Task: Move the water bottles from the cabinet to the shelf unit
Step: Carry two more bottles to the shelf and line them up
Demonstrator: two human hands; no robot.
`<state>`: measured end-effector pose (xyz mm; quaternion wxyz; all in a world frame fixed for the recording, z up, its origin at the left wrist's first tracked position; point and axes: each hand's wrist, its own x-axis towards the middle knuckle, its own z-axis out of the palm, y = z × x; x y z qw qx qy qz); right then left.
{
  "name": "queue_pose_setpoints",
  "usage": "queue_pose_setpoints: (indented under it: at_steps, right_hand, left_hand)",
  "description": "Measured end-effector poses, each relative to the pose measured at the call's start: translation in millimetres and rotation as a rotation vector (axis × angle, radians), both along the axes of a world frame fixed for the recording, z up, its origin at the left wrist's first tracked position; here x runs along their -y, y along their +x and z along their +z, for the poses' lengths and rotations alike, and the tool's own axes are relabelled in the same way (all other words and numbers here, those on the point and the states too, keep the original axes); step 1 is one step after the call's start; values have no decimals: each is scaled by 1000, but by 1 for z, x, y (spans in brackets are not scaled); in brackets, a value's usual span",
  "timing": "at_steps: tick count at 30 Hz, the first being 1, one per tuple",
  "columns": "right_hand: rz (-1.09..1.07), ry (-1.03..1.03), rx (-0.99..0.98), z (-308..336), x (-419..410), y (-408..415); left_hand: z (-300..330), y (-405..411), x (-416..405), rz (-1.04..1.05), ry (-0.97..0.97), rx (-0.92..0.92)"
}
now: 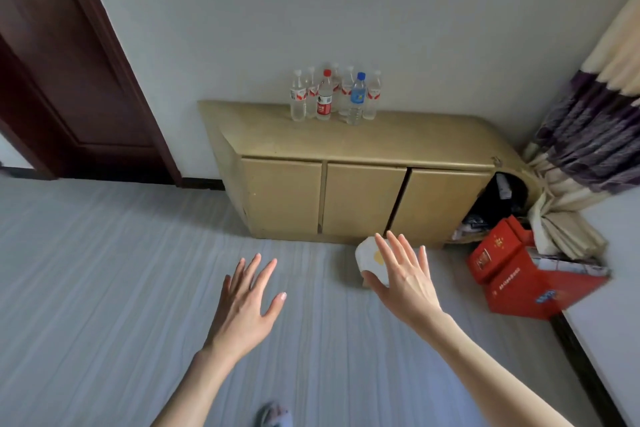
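On top of the low tan cabinet [363,139], up against the white wall [346,10], sit the water bottles [334,95], bunched tight in a cluster, all upright. Most are clear w/ white caps and red-white labels; one near the front has a red cap [327,72] and red label, another has a blue cap [361,75] and blue label. Can't count the ones in the back for sure, they overlap.

Both hands are out in front over the grey striped floor [104,288], well short of the bottles. Left hand [247,305] is spread flat, fingers apart, holding nothing. Right hand [403,279] is same deal, fingers straight and fanned, nothing in it. Behind the right hand there's a white thing w/ a yellow spot [369,258] on the floor, just in front of the cabinet; can't tell what it is.

Cabinet has three doors, the right one slightly ajar. Red boxes [512,274] sit to the right by a striped curtain [588,135]. Dark brown door [69,62] on the left.
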<state>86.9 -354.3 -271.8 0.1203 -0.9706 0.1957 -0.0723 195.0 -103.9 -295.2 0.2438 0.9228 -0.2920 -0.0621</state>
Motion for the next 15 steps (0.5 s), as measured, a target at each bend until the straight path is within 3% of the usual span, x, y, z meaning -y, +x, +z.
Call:
queue_pose_setpoints:
  at_steps: [15]
  right_hand:
    - [-77,6,49,-6,131,286]
  left_hand:
    - [10,315,142,-90,-11,85]
